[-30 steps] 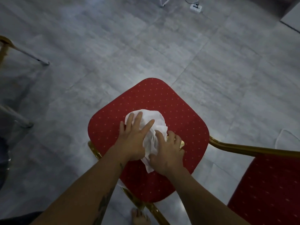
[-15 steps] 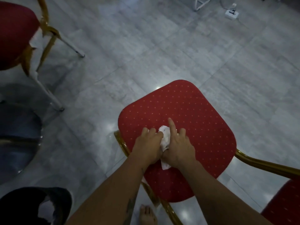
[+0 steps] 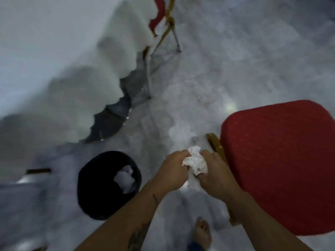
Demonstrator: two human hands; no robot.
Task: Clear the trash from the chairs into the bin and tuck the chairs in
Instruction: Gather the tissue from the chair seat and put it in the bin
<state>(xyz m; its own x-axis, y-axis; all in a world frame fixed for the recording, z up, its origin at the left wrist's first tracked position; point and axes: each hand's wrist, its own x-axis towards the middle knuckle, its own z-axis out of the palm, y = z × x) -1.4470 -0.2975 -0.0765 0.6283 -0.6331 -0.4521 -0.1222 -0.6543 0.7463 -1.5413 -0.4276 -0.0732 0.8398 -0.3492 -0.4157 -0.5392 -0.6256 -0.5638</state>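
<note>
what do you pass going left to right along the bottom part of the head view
black bin → left hand → crumpled white tissue → right hand → red chair seat

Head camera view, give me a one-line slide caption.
Both hands, left and right, carry crumpled tissue toward the black bin.

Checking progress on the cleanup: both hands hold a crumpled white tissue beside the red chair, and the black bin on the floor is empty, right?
Not quite. The head view shows the bin already has white paper inside. The rest stands: left hand and right hand hold the tissue beside the red chair.
</note>
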